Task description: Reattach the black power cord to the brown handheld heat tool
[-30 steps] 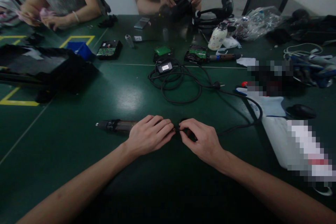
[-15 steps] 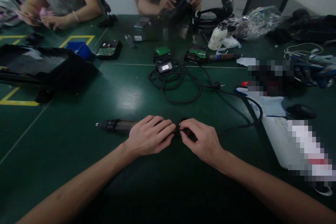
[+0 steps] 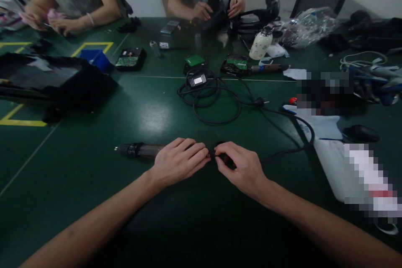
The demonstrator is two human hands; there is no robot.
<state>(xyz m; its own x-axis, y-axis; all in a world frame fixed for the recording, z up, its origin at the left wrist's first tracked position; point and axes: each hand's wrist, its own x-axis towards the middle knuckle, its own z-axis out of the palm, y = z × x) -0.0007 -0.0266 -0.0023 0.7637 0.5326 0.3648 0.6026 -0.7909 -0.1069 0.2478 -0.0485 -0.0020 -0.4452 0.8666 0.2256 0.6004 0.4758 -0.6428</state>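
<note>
An electric screwdriver [image 3: 146,150] lies on the green table with its metal tip to the left. My left hand [image 3: 180,161] is wrapped over its rear half, hiding much of the body. At the screwdriver's right end, my right hand [image 3: 240,163] pinches a small dark cable connector [image 3: 213,155] between thumb and forefinger. Whether the connector sits inside the screwdriver's end I cannot tell. A black cable [image 3: 282,153] runs from behind my right hand to the right, loops back and joins a coil with a labelled power adapter [image 3: 197,79] and a two-pin plug [image 3: 260,101].
Beyond the coil lie circuit-board units [image 3: 130,59], another electric screwdriver [image 3: 268,68] and a cream bottle [image 3: 261,44]. A black tray [image 3: 47,77] stands at left, a white bag [image 3: 329,163] at right. Two people sit across the table, their hands busy with objects.
My hands stay almost in place; the left fingers shift slightly at the screwdriver's end. Across the table, one person's hands move a little around a dark object.
</note>
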